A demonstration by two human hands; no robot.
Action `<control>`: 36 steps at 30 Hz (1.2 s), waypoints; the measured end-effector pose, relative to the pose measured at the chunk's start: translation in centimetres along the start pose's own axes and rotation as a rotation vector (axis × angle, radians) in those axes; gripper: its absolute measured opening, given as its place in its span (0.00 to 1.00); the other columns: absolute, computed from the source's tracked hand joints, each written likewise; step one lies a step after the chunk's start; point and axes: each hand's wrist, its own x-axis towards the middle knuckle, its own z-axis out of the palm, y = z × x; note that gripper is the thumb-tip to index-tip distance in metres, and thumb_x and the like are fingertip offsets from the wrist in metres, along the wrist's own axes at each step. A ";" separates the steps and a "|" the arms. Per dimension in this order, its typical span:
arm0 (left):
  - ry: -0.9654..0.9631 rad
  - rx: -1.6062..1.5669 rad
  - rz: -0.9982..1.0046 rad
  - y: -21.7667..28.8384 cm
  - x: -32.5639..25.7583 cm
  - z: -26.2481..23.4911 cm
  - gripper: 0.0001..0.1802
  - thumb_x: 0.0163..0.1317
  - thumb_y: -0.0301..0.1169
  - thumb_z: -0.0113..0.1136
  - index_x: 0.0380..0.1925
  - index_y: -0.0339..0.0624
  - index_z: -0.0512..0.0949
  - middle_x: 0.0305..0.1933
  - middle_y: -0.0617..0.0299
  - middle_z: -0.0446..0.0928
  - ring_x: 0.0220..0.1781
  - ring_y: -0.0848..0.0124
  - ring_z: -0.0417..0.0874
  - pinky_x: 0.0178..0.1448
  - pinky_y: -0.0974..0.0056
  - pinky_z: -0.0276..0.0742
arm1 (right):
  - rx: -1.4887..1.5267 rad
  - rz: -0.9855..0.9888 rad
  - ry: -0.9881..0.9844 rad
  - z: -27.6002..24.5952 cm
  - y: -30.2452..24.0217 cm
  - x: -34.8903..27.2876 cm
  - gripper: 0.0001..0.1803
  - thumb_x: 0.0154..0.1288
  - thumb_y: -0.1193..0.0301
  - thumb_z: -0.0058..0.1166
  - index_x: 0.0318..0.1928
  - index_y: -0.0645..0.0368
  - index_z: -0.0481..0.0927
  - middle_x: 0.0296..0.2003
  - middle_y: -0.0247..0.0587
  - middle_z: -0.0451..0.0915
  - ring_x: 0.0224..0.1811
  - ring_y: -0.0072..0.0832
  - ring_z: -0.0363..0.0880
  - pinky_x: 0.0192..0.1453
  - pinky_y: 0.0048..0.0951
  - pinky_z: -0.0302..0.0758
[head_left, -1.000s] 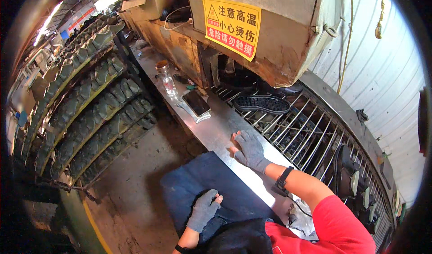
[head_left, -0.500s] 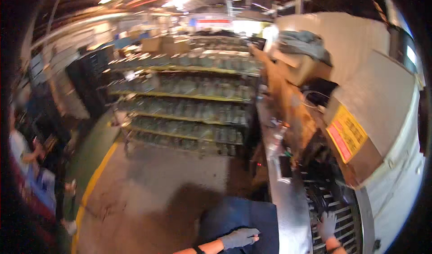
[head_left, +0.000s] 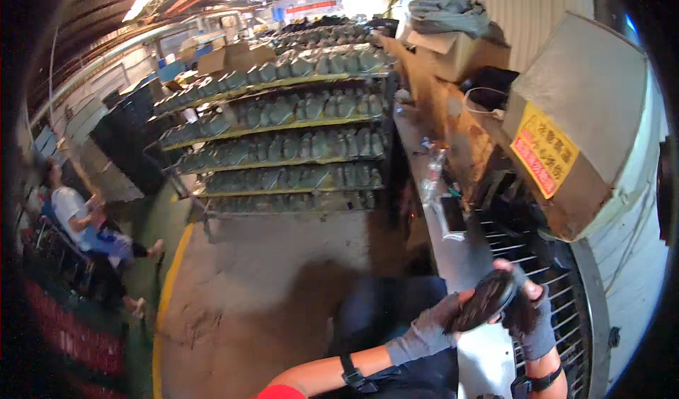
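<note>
My left hand [head_left: 433, 330], in a grey fingerless glove, grips a black shoe [head_left: 483, 301] held tilted above the metal counter. Close against it, my right hand [head_left: 535, 322], gloved the same way, holds a second dark shoe-like piece [head_left: 520, 313]; its outline is partly hidden by the fingers. The two dark pieces touch or nearly touch. Below and beside the hands runs a slatted conveyor [head_left: 566, 307], with more black items [head_left: 548, 247] lying at its far end, by the opening of a metal housing.
A grey metal housing [head_left: 566, 102] with a yellow sign stands over the conveyor. On the steel counter [head_left: 453, 257] lie a dark flat device [head_left: 453, 214] and clear plastic [head_left: 435, 169]. Ahead stands a rack [head_left: 283, 119] of grey-green shoe-shaped forms. At left sits another person [head_left: 78, 218].
My right hand has lifted from the conveyor slats, and my left has moved right and up from the dark surface. They now meet, holding dark shoe pieces. The view has shifted slightly and sharpened.
</note>
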 end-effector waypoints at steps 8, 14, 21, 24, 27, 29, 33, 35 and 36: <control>0.191 -0.194 -0.725 -7.2 -6.8 -0.4 0.34 0.77 0.47 0.58 0.75 0.38 0.68 0.64 0.48 0.80 0.68 0.59 0.79 0.74 0.56 0.72 | -1.000 -0.026 -0.001 -20.1 9.0 7.9 0.46 0.65 0.67 0.69 0.81 0.58 0.64 0.51 0.33 0.78 0.49 0.21 0.76 0.51 0.26 0.76; -0.004 -0.249 -0.877 -9.0 -8.4 0.4 0.41 0.76 0.53 0.57 0.79 0.40 0.61 0.70 0.48 0.77 0.71 0.58 0.77 0.75 0.57 0.70 | -1.791 -0.407 0.525 -41.8 6.2 19.1 0.48 0.60 0.69 0.72 0.79 0.62 0.64 0.78 0.55 0.66 0.83 0.48 0.59 0.86 0.44 0.54; 0.003 -0.329 -0.964 -7.4 -6.2 -0.2 0.40 0.76 0.50 0.58 0.80 0.43 0.61 0.67 0.52 0.78 0.68 0.61 0.77 0.74 0.57 0.71 | -1.951 -0.169 0.561 -52.4 6.5 21.4 0.45 0.57 0.68 0.75 0.74 0.61 0.69 0.73 0.55 0.72 0.74 0.52 0.71 0.76 0.48 0.68; 0.090 -0.544 -0.885 -6.8 -6.2 -0.1 0.40 0.77 0.45 0.60 0.81 0.42 0.60 0.67 0.55 0.78 0.67 0.63 0.76 0.75 0.58 0.71 | -1.903 -0.081 0.575 -48.4 6.3 18.5 0.44 0.56 0.68 0.76 0.72 0.60 0.71 0.70 0.55 0.75 0.70 0.54 0.76 0.72 0.50 0.75; 0.143 -0.558 -0.789 -7.1 -6.3 -0.3 0.29 0.75 0.35 0.61 0.71 0.32 0.72 0.68 0.55 0.77 0.68 0.66 0.76 0.78 0.60 0.68 | -1.969 0.035 0.669 -41.5 4.1 12.7 0.38 0.54 0.62 0.78 0.66 0.51 0.80 0.55 0.55 0.86 0.63 0.52 0.82 0.66 0.50 0.78; 0.174 -0.566 -0.820 -7.3 -6.5 -0.3 0.27 0.75 0.32 0.61 0.70 0.33 0.73 0.66 0.59 0.79 0.67 0.67 0.76 0.76 0.60 0.70 | -2.147 -0.574 0.367 -37.5 2.6 7.9 0.15 0.54 0.72 0.67 0.45 0.49 0.88 0.45 0.48 0.82 0.50 0.53 0.80 0.50 0.51 0.76; 0.190 -0.476 -0.914 -7.7 -7.0 -0.1 0.28 0.74 0.33 0.62 0.72 0.40 0.72 0.61 0.62 0.80 0.60 0.72 0.77 0.67 0.63 0.73 | -2.126 -0.201 0.155 -34.0 2.1 -1.9 0.21 0.59 0.72 0.66 0.54 0.42 0.88 0.55 0.49 0.82 0.61 0.52 0.80 0.65 0.47 0.77; 0.204 -0.537 -0.852 -7.8 -7.1 0.0 0.27 0.74 0.33 0.63 0.71 0.41 0.73 0.60 0.62 0.81 0.60 0.71 0.78 0.67 0.64 0.73 | -1.732 -0.207 0.510 -34.5 2.2 -4.7 0.22 0.66 0.75 0.63 0.60 0.50 0.84 0.56 0.46 0.84 0.56 0.44 0.84 0.63 0.39 0.79; 0.172 -0.530 -0.886 -7.9 -7.0 0.0 0.27 0.74 0.33 0.63 0.71 0.41 0.73 0.60 0.62 0.81 0.60 0.71 0.78 0.67 0.64 0.73 | -1.425 -0.358 0.589 -35.0 2.2 -5.5 0.22 0.69 0.74 0.62 0.63 0.54 0.82 0.55 0.43 0.84 0.54 0.38 0.84 0.62 0.35 0.78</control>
